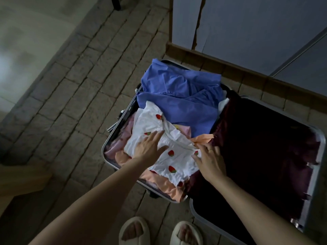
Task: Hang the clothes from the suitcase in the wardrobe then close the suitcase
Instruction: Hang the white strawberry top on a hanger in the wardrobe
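Observation:
An open suitcase [106,144] lies flat on the floor, its left half piled with clothes. On top is a white garment with red strawberries [175,160], a blue shirt [180,96] behind it, orange [166,188] and pink [123,137] pieces underneath. My left hand [148,147] rests flat on the white garment with fingers straight. My right hand [210,160] touches the garment's right edge, fingertips at the cloth by an orange fold [203,137]. The right half [261,152] has a dark maroon lining.
The wardrobe [247,23] stands behind the suitcase with pale doors on a wooden base [230,64]. Stone-pattern floor [88,76] stretches to the left. A wooden furniture edge [21,177] sits at the lower left. My feet in pale slippers [134,230] stand at the suitcase's near edge.

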